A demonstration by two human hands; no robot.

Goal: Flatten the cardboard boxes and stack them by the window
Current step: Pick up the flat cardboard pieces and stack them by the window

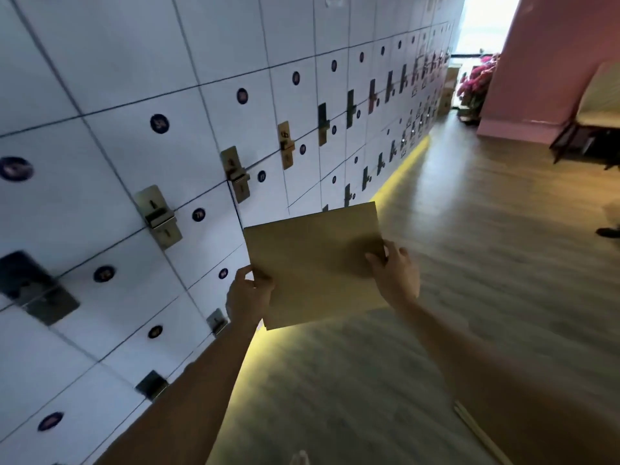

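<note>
Now | left hand [250,294], right hand [396,271] grip flattened cardboard [313,263], arms outstretched

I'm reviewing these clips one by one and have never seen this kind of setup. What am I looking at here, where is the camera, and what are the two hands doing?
There is no machine here. A person wears a wide-angle camera on the head, so the single picture looks forward and down along their own bare arms.

The left hand and the right hand each grip one side of a flattened cardboard box, a plain brown sheet held up in front of the body; the fingers curl round its edges.

On the left runs a wall of white lockers with numbered round tags and metal latches. The wooden floor leads down a corridor to a bright window at the far end, where more cardboard boxes and pink flowers stand. A chair stands by the pink wall at right.
</note>
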